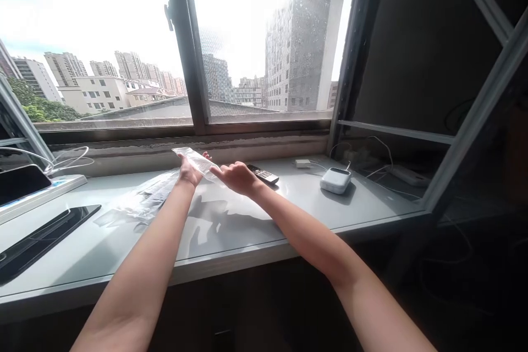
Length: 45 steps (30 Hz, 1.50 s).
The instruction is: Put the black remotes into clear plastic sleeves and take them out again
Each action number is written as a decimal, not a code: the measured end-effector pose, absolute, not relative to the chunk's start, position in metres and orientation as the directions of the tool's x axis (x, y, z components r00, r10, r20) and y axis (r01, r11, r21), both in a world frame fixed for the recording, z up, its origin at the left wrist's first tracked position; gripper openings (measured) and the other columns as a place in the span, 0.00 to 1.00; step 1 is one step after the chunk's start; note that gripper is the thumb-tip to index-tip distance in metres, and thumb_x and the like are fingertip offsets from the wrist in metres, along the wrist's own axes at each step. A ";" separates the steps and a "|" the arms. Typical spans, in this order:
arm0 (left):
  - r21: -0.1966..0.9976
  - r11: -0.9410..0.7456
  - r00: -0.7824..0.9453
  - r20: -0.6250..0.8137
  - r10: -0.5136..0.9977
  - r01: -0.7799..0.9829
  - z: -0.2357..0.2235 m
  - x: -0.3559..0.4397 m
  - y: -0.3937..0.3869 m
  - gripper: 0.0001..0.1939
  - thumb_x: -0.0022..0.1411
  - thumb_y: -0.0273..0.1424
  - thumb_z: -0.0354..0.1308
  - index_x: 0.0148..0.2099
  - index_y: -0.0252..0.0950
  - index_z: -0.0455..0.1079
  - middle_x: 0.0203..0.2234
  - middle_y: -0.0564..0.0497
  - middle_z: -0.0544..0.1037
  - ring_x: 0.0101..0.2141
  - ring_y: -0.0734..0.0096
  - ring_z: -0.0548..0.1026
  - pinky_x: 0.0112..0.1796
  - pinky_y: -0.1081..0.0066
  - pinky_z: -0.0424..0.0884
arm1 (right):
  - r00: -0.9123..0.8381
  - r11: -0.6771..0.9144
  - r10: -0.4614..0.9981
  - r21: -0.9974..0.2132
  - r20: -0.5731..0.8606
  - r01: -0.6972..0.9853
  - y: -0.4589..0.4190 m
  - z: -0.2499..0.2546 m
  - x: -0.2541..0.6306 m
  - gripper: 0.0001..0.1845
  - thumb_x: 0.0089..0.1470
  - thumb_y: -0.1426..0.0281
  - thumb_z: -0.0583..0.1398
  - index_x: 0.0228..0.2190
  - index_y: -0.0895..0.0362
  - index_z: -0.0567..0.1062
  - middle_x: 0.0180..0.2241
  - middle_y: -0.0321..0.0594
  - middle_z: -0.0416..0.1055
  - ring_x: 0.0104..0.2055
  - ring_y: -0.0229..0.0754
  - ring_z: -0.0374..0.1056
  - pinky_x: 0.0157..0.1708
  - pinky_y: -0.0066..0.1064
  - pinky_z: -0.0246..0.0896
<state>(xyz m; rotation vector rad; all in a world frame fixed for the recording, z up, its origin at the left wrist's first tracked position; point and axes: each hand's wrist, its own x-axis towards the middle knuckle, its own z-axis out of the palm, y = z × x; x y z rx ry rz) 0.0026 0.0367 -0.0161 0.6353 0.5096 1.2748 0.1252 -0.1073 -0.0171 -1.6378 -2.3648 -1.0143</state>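
Clear plastic bag (197,162) gripped by left hand (190,171), raised just above grey windowsill (301,203).
Right hand (236,177) open, touching bag's right end. Crumpled clear plastic (140,202) lies left on sill; TV remote (263,174) just right of right hand.

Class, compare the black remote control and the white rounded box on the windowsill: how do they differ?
The remote control is black, long and buttoned; the white box is squat and rounded. The remote lies beside the right hand; the box sits farther right. Both rest on the grey sill.
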 end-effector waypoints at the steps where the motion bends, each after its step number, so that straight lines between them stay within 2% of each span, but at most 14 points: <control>1: 0.677 0.158 0.218 0.003 0.976 -0.719 -0.015 0.003 0.036 0.38 0.68 0.54 0.25 0.58 0.35 0.63 0.36 0.43 0.75 0.33 0.65 0.75 0.37 0.64 0.75 | -0.421 0.206 0.800 0.463 0.428 0.862 -0.107 -0.018 0.124 0.21 0.62 0.81 0.47 0.55 0.57 0.62 0.40 0.46 0.76 0.38 0.43 0.74 0.33 0.32 0.59; 4: 0.661 0.142 0.209 0.023 0.978 -0.737 -0.012 0.006 0.031 0.39 0.69 0.53 0.22 0.59 0.35 0.63 0.37 0.43 0.76 0.34 0.65 0.76 0.39 0.65 0.74 | -0.416 0.214 0.801 0.444 0.430 0.870 -0.105 -0.019 0.124 0.22 0.62 0.81 0.46 0.56 0.58 0.61 0.40 0.47 0.76 0.39 0.44 0.74 0.32 0.33 0.60; 12: 0.703 0.130 0.233 0.052 0.971 -0.700 -0.014 0.013 0.023 0.33 0.70 0.53 0.31 0.59 0.38 0.63 0.37 0.46 0.77 0.33 0.67 0.76 0.39 0.67 0.74 | -0.404 0.206 0.798 0.427 0.447 0.881 -0.101 -0.021 0.125 0.22 0.63 0.80 0.45 0.57 0.57 0.60 0.42 0.48 0.75 0.40 0.45 0.75 0.34 0.33 0.61; 21: 0.684 0.160 0.237 0.019 0.971 -0.712 -0.016 0.010 0.024 0.30 0.72 0.48 0.36 0.53 0.30 0.68 0.33 0.45 0.76 0.31 0.68 0.75 0.37 0.70 0.74 | -0.427 0.240 0.792 0.420 0.436 0.875 -0.104 -0.019 0.124 0.22 0.63 0.79 0.46 0.57 0.58 0.60 0.41 0.48 0.76 0.39 0.45 0.75 0.32 0.33 0.61; 26: 0.661 0.162 0.241 0.029 0.970 -0.733 -0.015 0.009 0.022 0.28 0.72 0.47 0.37 0.54 0.32 0.68 0.35 0.45 0.77 0.32 0.67 0.76 0.38 0.68 0.74 | -0.435 0.249 0.793 0.425 0.426 0.870 -0.105 -0.019 0.124 0.22 0.63 0.79 0.47 0.57 0.57 0.61 0.40 0.46 0.76 0.38 0.47 0.75 0.30 0.34 0.61; 30: 0.661 0.168 0.238 0.016 0.971 -0.731 -0.014 0.011 0.022 0.28 0.72 0.47 0.37 0.54 0.32 0.68 0.34 0.45 0.77 0.32 0.66 0.76 0.36 0.69 0.74 | -0.433 0.244 0.797 0.432 0.421 0.868 -0.104 -0.020 0.125 0.22 0.62 0.78 0.49 0.57 0.58 0.61 0.40 0.46 0.76 0.37 0.46 0.75 0.30 0.33 0.60; 36: 0.634 0.157 0.206 0.003 0.979 -0.757 -0.013 0.010 0.017 0.25 0.72 0.46 0.40 0.51 0.32 0.69 0.32 0.46 0.77 0.28 0.69 0.76 0.33 0.71 0.75 | -0.662 0.415 0.673 0.572 0.330 0.707 -0.106 -0.017 0.132 0.20 0.67 0.70 0.46 0.58 0.56 0.61 0.42 0.46 0.76 0.35 0.45 0.74 0.31 0.34 0.59; 39: 0.637 0.158 0.190 -0.019 0.982 -0.754 -0.012 0.008 0.015 0.26 0.72 0.45 0.40 0.50 0.31 0.70 0.30 0.47 0.77 0.26 0.70 0.76 0.31 0.72 0.74 | -0.728 0.477 0.623 0.599 0.286 0.644 -0.110 -0.014 0.133 0.20 0.67 0.67 0.46 0.57 0.55 0.63 0.44 0.46 0.75 0.35 0.44 0.72 0.31 0.34 0.58; 42: 0.636 0.166 0.206 -0.011 0.979 -0.754 -0.013 0.007 0.016 0.26 0.72 0.45 0.39 0.51 0.31 0.69 0.29 0.46 0.78 0.26 0.69 0.76 0.30 0.71 0.75 | -0.710 0.479 0.614 0.553 0.344 0.682 -0.111 -0.013 0.133 0.20 0.65 0.71 0.48 0.56 0.55 0.65 0.44 0.45 0.75 0.36 0.42 0.72 0.34 0.33 0.58; 45: 0.649 0.178 0.259 0.030 0.966 -0.739 -0.014 0.009 0.016 0.25 0.72 0.44 0.40 0.54 0.31 0.69 0.30 0.45 0.78 0.27 0.68 0.77 0.32 0.69 0.76 | -0.503 0.349 0.670 0.367 0.546 0.862 -0.108 -0.013 0.133 0.21 0.64 0.75 0.47 0.56 0.56 0.65 0.44 0.44 0.75 0.39 0.42 0.72 0.36 0.32 0.58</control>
